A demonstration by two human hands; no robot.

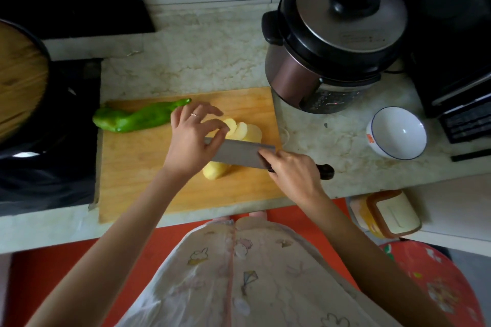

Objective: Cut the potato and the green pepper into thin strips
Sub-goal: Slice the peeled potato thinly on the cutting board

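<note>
Your right hand [292, 171] grips the cleaver [239, 152] by its handle; your left hand [190, 138], fingers half-curled, touches the potato slices [245, 131], pinching or not is unclear.

One green pepper [138, 118], three potato slices [243, 130], one knife [239, 152], one bowl [398, 130].

No text readable, pressure cooker [318, 61] lid label blurred, black appliance [451, 34] panel print too small
</note>
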